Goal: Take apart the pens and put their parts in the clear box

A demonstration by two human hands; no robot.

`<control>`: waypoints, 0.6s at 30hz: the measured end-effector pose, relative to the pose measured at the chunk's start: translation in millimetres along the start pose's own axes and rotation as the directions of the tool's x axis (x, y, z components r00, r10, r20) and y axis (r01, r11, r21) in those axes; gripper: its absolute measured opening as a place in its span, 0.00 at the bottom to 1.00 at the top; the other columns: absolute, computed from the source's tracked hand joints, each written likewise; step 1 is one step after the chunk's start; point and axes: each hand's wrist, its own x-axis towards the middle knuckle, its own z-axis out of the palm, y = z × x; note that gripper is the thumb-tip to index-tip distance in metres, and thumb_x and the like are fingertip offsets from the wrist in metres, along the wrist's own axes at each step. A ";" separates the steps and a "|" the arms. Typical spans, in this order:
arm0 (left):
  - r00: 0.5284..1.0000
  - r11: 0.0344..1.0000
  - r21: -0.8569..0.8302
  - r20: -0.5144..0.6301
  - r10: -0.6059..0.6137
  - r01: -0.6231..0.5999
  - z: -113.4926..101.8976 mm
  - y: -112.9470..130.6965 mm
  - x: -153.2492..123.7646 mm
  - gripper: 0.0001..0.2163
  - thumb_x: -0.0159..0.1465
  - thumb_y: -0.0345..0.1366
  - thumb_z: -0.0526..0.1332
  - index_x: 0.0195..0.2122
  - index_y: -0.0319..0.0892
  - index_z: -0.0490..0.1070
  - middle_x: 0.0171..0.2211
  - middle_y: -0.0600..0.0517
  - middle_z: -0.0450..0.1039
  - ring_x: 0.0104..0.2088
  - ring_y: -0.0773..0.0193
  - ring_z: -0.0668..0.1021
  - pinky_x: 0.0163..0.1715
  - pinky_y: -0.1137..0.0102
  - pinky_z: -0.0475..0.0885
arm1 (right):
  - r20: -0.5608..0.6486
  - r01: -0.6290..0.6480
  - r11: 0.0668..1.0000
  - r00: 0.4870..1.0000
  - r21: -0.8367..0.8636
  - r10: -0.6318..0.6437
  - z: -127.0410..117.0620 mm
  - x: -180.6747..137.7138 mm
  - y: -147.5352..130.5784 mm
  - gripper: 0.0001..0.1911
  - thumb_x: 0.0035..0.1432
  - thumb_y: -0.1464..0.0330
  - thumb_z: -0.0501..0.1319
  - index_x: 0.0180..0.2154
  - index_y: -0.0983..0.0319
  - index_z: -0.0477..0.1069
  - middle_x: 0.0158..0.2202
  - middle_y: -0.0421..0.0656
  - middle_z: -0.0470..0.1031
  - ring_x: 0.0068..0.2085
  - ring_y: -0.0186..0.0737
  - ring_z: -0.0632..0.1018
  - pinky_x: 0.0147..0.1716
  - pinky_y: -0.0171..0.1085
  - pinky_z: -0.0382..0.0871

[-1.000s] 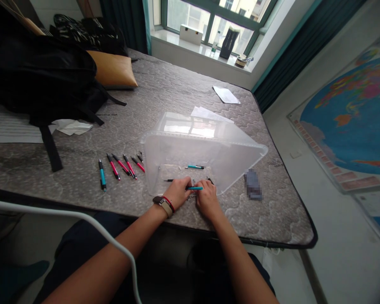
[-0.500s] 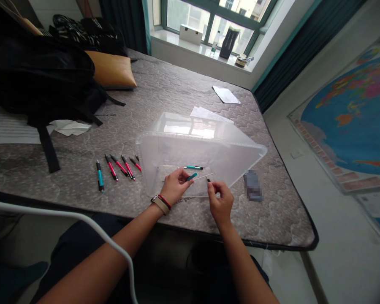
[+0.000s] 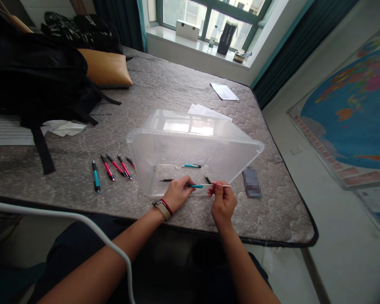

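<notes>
In front of the clear plastic box (image 3: pixel 194 134), which lies on its side, my left hand (image 3: pixel 177 192) is closed on a teal pen barrel (image 3: pixel 196 186). A thin white pen refill (image 3: pixel 226 185) lines up with the barrel and runs rightward. My right hand (image 3: pixel 223 204) pinches this refill between thumb and fingers. Just beyond my right fingertips is a small black pen part (image 3: pixel 207 180). Another thin black part (image 3: pixel 167 180) sits left of my left fingers. Farther inside the box lies a teal and black pen (image 3: pixel 191 166).
Left of the box lie a teal pen (image 3: pixel 96 177) and several red pens (image 3: pixel 107 168). A blurred dark object (image 3: pixel 251 182) lies to the right. Papers (image 3: pixel 209 112), a black backpack (image 3: pixel 34 80) and a tan cushion (image 3: pixel 106 69) rest farther back. A white cable (image 3: pixel 82 217) crosses the lower left.
My right hand has moved onto the white refill, which now lies level instead of slanting. The black part by my right fingertips is now released. The view has shifted slightly.
</notes>
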 end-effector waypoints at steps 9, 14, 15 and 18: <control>1.000 0.999 0.035 0.002 0.022 -0.022 2.0 0.2 -2.3 0.02 0.60 0.31 0.62 0.35 0.43 0.73 0.36 0.52 0.79 0.38 0.62 0.79 0.41 0.68 0.74 | 0.078 0.193 0.956 0.981 -0.220 -0.180 -3.4 -9.2 -8.2 0.11 0.67 0.65 0.52 0.36 0.60 0.70 0.27 0.38 0.67 0.28 0.35 0.71 0.30 0.35 0.65; 0.997 0.994 0.099 0.063 0.041 -0.047 3.9 7.5 -6.4 0.02 0.62 0.34 0.62 0.32 0.43 0.71 0.30 0.54 0.76 0.32 0.64 0.77 0.34 0.71 0.71 | 0.210 0.116 0.966 0.975 -0.233 -0.067 0.5 -6.6 1.3 0.13 0.67 0.63 0.52 0.34 0.61 0.71 0.26 0.38 0.67 0.27 0.35 0.71 0.29 0.35 0.65; 0.997 0.994 0.098 0.071 0.042 -0.049 4.4 8.1 -7.0 0.03 0.62 0.35 0.62 0.32 0.43 0.71 0.29 0.54 0.75 0.31 0.65 0.76 0.34 0.72 0.70 | 0.177 0.106 0.970 0.982 -0.218 -0.068 1.0 -6.6 0.4 0.13 0.68 0.63 0.52 0.35 0.61 0.70 0.26 0.38 0.67 0.27 0.35 0.71 0.29 0.35 0.65; 0.997 0.993 0.112 0.062 0.040 -0.046 4.4 8.2 -7.6 0.03 0.62 0.36 0.62 0.32 0.43 0.71 0.30 0.53 0.75 0.32 0.64 0.76 0.34 0.71 0.69 | 0.027 0.108 0.979 0.994 -0.175 -0.105 -0.2 -7.0 -7.3 0.13 0.68 0.62 0.50 0.37 0.60 0.69 0.26 0.38 0.67 0.26 0.35 0.71 0.29 0.35 0.66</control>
